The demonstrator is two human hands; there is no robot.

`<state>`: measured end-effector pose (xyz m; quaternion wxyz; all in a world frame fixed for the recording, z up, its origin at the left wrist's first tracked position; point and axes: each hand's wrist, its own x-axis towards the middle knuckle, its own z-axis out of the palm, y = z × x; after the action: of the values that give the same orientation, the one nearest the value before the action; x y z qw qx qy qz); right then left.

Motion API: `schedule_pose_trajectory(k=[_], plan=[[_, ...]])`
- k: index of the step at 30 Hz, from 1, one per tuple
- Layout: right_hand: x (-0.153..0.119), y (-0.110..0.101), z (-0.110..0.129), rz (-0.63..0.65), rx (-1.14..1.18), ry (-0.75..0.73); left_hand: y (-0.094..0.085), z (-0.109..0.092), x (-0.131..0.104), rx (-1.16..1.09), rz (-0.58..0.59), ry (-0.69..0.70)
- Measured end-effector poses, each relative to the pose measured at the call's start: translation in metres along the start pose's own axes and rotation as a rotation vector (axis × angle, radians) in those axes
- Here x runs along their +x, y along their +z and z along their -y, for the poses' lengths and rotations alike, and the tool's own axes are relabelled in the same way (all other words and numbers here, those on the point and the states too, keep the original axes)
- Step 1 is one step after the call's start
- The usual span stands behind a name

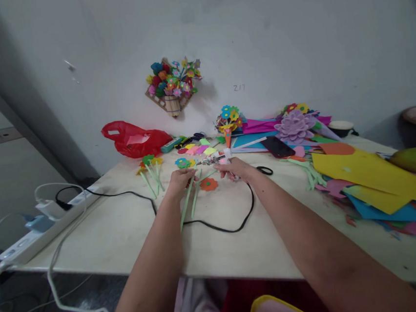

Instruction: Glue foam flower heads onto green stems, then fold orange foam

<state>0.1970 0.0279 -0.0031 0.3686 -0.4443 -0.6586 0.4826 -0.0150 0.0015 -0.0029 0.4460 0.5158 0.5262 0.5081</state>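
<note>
My left hand (pixel 182 180) is closed, its fingertips pinched at the upper end of a pale green stem strip (pixel 187 204); what lies between the fingers is partly hidden. A second green strip (pixel 196 196) is beside it. Just beyond this hand are a blue paper flower (pixel 182 163) and a small yellow one. My right hand (pixel 235 168) is wrapped around a white hot glue gun (pixel 224 155), whose nozzle end points left. Between the hands, an orange flower (pixel 208 184) with a green centre lies flat on the table.
The glue gun's black cord (pixel 233 230) loops across the table towards a white power strip (pixel 53 225) on the left. Flowers with green stems (pixel 153 178) lie left. Black scissors (pixel 264 170), a phone (pixel 276 146) and coloured sheets (pixel 371 174) are right; a red bag (pixel 136 141) stands behind.
</note>
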Motion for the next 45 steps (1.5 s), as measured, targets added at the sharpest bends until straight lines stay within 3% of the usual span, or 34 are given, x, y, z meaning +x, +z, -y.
schedule_pose_trajectory(k=[45], plan=[[0.0005, 0.0000, -0.0001, -0.015, -0.062, 0.015, 0.0003, -0.0006, 0.0002, 0.031, -0.016, 0.025]])
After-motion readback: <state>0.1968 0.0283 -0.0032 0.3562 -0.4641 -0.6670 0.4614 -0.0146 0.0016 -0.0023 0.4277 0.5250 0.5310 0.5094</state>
